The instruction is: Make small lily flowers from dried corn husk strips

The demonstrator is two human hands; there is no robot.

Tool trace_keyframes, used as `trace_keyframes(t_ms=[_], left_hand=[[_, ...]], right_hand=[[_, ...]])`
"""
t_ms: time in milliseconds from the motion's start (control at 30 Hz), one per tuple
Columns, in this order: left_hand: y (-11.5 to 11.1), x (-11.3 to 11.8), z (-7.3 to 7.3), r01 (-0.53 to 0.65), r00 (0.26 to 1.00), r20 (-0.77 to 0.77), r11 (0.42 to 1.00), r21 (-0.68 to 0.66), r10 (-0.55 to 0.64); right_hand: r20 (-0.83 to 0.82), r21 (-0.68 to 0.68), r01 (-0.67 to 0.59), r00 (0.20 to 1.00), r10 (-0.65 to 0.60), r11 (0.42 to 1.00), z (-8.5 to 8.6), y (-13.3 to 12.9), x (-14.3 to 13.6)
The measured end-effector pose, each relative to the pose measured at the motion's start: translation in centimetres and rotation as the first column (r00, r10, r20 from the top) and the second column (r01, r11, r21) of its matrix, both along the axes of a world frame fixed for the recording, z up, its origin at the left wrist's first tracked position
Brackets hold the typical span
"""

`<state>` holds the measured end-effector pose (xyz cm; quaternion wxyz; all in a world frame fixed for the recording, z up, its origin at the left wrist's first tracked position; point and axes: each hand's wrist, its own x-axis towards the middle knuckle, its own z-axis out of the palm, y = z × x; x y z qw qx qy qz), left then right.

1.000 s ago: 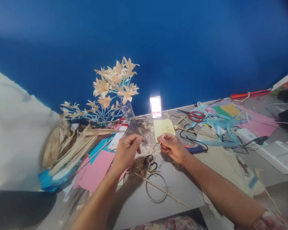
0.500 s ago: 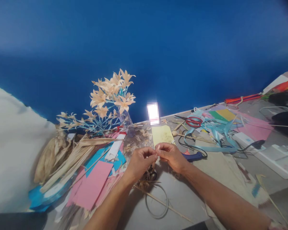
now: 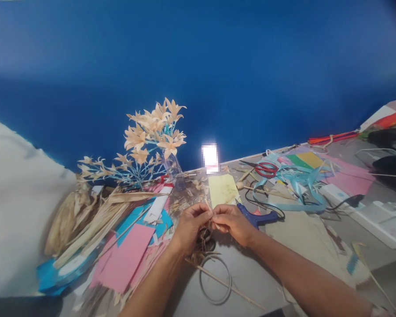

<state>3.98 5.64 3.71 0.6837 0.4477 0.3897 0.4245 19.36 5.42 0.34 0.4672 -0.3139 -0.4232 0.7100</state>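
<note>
My left hand (image 3: 190, 226) and my right hand (image 3: 235, 223) meet at the fingertips in the middle of the view. Both are closed, pinching a thin pale strip (image 3: 207, 202) that looks like dried husk; most of it is hidden by the fingers. Just behind my right hand lies a blue glue gun (image 3: 260, 217). A yellow sheet of paper (image 3: 222, 189) is beyond the fingertips. Below them, a dark round object with dry scraps (image 3: 205, 241) is partly covered by my left hand. Closer to me sits a grey wire ring (image 3: 230, 281) across a thin stick (image 3: 246, 298).
Pale husk flowers (image 3: 153, 127) on blue stems stand at the back left, some in a clear container (image 3: 176, 174). Dried husks (image 3: 95, 220) and pink paper (image 3: 128, 257) lie left. Red-handled scissors (image 3: 266, 169), blue ribbon (image 3: 293, 206) and a white power strip (image 3: 343, 204) lie right.
Both hands have turned and dropped slightly, still pinching together. The pale strip now shows above the left fingers and below the right ones. More of the glue gun is visible.
</note>
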Motion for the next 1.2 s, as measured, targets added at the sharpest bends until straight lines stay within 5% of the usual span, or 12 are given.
trace_keyframes(t_ms=[267, 600, 767, 900, 967, 1000, 1033, 1200], left_hand=[[-0.6, -1.3, 0.0, 0.043, 0.983, -0.181, 0.988, 0.148, -0.016], [-1.4, -2.3, 0.0, -0.038, 0.996, -0.078, 0.992, 0.118, 0.048], [-0.6, -2.6, 0.1, -0.313, 0.947, 0.092, 0.947, 0.067, 0.307], [0.2, -2.9, -1.0, -0.366, 0.925, 0.115, 0.93, 0.009, 0.363], [0.4, -3.1, -1.6, -0.358, 0.929, 0.087, 0.933, -0.017, 0.358], [0.5, -3.2, -1.8, -0.361, 0.929, 0.077, 0.932, -0.029, 0.362], [0.6, -3.2, -1.9, -0.368, 0.926, 0.075, 0.929, -0.036, 0.37], [0.6, -3.1, -1.9, -0.382, 0.92, 0.082, 0.923, -0.041, 0.384]], right_hand=[[-0.074, -0.061, -0.153, 0.986, 0.148, 0.986, -0.3, 0.0, 0.3], [-0.087, -0.051, -0.398, 0.916, 0.392, 0.916, 0.1, -0.3, 0.6], [0.12, 0.044, -0.336, 0.937, 0.329, 0.941, 0.0, -0.2, 0.7], [0.445, 0.188, -0.192, 0.891, 0.09, 0.963, 1.6, -0.1, 1.4], [0.713, 0.308, -0.186, 0.694, -0.097, 0.933, 3.2, 0.7, 2.7], [0.821, 0.349, -0.208, 0.537, -0.191, 0.914, 4.1, 1.4, 3.6], [0.916, 0.351, -0.271, 0.3, -0.268, 0.896, 4.9, 2.4, 4.8], [0.933, 0.289, -0.124, -0.184, -0.308, 0.949, 6.1, 9.2, 12.8]])
